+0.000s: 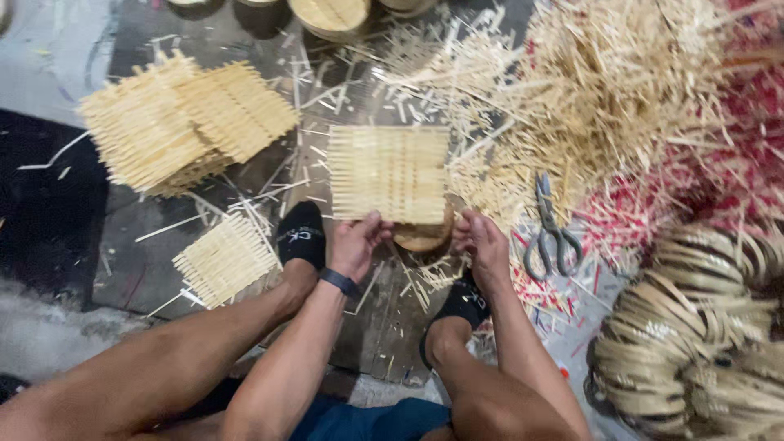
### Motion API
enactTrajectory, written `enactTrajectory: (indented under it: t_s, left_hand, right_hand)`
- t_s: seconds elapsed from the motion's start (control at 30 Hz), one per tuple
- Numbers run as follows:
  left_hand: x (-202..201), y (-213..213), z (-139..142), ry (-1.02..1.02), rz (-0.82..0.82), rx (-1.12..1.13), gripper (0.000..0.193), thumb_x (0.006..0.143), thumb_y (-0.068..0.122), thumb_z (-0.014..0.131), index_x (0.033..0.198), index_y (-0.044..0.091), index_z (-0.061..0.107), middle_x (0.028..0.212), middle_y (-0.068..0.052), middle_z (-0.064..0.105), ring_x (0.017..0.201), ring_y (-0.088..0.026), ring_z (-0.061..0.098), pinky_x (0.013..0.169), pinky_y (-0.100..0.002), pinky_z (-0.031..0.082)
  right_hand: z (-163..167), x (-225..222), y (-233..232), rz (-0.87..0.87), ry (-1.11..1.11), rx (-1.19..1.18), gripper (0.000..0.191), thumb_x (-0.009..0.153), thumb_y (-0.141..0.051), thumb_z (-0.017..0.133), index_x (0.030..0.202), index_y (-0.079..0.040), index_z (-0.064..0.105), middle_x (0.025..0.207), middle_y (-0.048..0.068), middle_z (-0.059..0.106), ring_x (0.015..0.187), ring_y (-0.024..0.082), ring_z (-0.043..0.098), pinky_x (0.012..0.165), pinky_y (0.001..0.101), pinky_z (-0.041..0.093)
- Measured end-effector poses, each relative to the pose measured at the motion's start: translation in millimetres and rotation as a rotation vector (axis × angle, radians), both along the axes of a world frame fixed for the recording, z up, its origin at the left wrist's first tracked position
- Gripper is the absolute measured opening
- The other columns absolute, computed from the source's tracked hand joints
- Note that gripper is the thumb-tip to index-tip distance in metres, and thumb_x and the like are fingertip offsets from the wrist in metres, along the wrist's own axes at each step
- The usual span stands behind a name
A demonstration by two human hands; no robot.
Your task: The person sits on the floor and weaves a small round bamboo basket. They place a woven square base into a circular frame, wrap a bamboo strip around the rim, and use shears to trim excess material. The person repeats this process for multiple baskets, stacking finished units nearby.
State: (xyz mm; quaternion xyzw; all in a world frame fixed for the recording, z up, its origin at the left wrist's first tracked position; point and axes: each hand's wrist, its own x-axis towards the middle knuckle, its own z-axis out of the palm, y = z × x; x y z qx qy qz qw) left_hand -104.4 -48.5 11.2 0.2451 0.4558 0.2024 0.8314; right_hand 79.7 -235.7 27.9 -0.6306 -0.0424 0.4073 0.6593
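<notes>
Left hand [357, 243] pinching the near edge of a square woven bamboo mat [389, 173], lying flat on the dark floor board [147, 269] over a round wooden block [422, 237]; right hand [480, 238] curled at the mat's near right corner, grip there impossible to tell. Weave apparently full, edges still ragged. Finished mats [184, 122] stacked left, loose slivers [621, 90] heaped right, scissors [551, 229] beside.

Workshop floor [49, 73] seen from above: pale grey concrete at left edge, dark worn board [384, 327] across centre. Loose bamboo splinters [343, 90] scattered over board. Red scraps [751, 114] blanket floor toward right edge. Even, flat light, soft shadows.
</notes>
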Motion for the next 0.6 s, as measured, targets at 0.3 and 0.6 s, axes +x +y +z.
enactTrajectory:
  t_s: [0.3,0.6]
  left_hand:
    - [-9,-24,31,0.571,-0.359,0.166,0.044,0.081,0.019,0.087,0.109,-0.006,0.064,0.094,-0.016,0.070,0.079,-0.025,0.067,0.068,-0.033,0.055]
    - [55,19,36,0.334,-1.173,1.670,0.039,0.091,0.004,0.076,0.126,0.017,0.064,0.126,-0.004,0.063,0.122,-0.023,0.058,0.110,-0.036,0.052]
  right_hand:
    - [-33,-3,-6,0.040,0.011,-0.139,0.011,0.088,-0.004,0.077,0.096,-0.002,0.070,0.076,-0.003,0.065,0.062,0.003,0.053,0.054,0.0192,0.041]
    - [4,-8,8,0.012,-0.142,-0.217,0.024,0.085,-0.009,0.080,0.103,-0.002,0.067,0.082,0.001,0.065,0.067,0.004,0.055,0.057,0.0199,0.044]
